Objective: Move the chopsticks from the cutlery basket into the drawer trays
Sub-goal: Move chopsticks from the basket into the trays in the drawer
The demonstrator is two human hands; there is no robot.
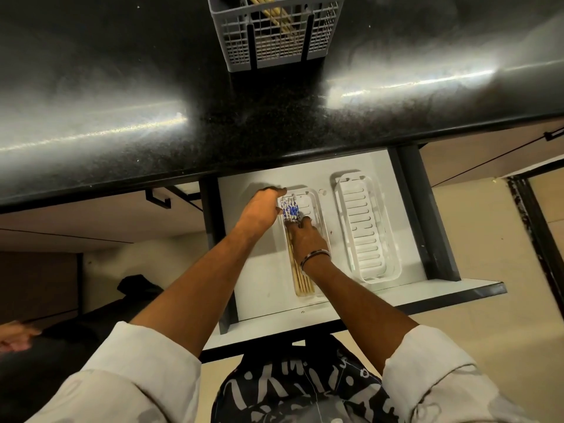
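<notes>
Both hands are in the open drawer [262,303], over the left tray [317,215]. The left hand [262,209] curls its fingers around the far, blue-patterned ends of the chopsticks [297,270], which lie in this tray; the right hand [306,236] presses on their middle with bent fingers. If one hand lifts too fast, the sticks can roll and cross, or slide over the low tray wall. More chopsticks wait in the basket [274,41] on the worktop [122,102], far beyond the hands; the second tray [363,236] lies just right of them.

Honestly nothing readable anywhere here. The chopsticks [290,209] have a blue-and-white pattern on the ends, and the dark cloth [300,389] has white squiggles, but no actual letters or numbers.
</notes>
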